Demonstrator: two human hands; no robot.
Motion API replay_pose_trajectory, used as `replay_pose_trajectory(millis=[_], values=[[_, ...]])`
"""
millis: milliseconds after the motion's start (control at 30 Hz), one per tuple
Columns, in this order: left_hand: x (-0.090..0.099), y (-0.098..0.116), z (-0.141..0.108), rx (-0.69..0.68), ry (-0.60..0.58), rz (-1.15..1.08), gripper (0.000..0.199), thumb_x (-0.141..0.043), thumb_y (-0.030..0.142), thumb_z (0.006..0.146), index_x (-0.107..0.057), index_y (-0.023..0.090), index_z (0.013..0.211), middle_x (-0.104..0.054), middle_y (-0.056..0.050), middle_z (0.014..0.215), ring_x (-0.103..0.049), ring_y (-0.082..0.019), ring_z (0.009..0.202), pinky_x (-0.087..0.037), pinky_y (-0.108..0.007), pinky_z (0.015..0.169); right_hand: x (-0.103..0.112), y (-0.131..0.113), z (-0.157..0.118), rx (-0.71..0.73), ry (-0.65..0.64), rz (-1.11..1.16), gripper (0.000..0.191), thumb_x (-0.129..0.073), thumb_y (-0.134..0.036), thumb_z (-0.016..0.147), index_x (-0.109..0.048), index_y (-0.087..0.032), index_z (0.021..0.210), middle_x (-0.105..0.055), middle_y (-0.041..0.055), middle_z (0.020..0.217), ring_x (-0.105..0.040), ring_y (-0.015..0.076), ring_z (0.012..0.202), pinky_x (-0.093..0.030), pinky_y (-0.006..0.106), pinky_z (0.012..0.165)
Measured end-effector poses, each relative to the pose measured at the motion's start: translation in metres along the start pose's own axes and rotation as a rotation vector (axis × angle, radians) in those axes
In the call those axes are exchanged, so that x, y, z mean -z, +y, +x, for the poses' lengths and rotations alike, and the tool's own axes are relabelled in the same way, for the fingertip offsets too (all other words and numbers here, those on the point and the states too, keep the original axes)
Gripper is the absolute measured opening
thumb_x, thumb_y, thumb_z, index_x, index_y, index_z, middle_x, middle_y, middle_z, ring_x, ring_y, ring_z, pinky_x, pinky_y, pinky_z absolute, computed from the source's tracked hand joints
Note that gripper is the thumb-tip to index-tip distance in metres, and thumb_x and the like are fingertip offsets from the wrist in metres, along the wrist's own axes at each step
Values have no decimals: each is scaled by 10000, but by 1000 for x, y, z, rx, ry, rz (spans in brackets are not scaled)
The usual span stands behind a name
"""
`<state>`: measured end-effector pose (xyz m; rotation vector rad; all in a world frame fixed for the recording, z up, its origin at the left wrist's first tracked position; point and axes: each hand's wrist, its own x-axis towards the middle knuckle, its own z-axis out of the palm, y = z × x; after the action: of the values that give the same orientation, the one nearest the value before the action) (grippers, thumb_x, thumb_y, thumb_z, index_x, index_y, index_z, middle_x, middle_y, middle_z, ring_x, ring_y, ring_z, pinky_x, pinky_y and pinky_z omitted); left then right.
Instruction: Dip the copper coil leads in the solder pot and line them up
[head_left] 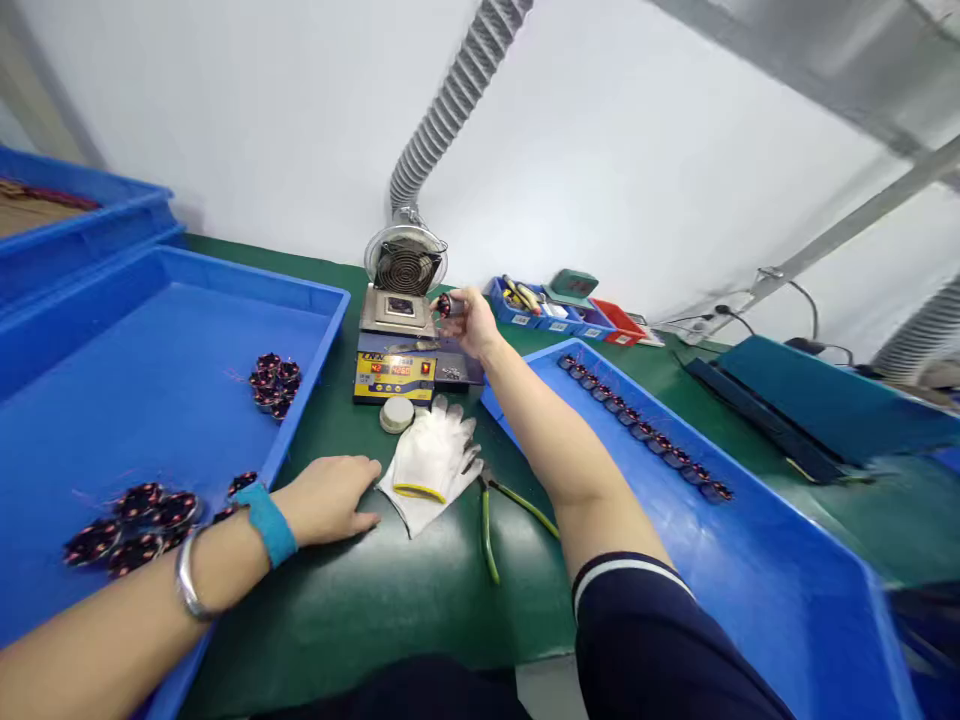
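Observation:
My right hand point(471, 322) reaches forward and grips a small dark round part point(447, 305) with reddish spots, just right of the metal top plate point(397, 312) of a soldering station with a yellow display panel point(394, 372). My left hand point(335, 498) rests on the green table between the left tray and the white gloves point(433, 455), fingers apart and nothing in them. A round tin point(396, 414) sits at the foot of the station. Green-handled pliers point(487, 500) lie right of the gloves.
The left blue tray point(341, 310) holds clusters of dark parts point(276, 385). Another blue tray point(874, 600) at right has a row of similar parts point(645, 432). Behind are small bins point(551, 325) and a duct point(450, 110); a teal case point(832, 400) stands far right.

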<state>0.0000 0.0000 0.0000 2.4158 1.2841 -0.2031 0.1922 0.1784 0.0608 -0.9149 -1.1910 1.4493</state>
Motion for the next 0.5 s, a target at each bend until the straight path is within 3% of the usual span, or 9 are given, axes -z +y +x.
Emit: replay_pose_trajectory(millis=[267,500], values=[[-3,0,-3,-5,11,-15,291,-581,360,762,-607,167,978,-654,-142,1047,-635,-334,957,-499,-431,790,5,10,-18,81,-158,54,287,-334,-304,788,-512,-150,624,-444,-20,489,-226,59,344,-305,213,391],[-6,-4,-3,-17,25,-16,284,-558,369,769,-601,175,972,-658,-125,1001,-637,-326,908,-494,-429,755,4,6,-28,75,-168,37,337,-366,-402,790,-503,-156,605,-374,-40,442,-209,55,352,-287,195,389]])
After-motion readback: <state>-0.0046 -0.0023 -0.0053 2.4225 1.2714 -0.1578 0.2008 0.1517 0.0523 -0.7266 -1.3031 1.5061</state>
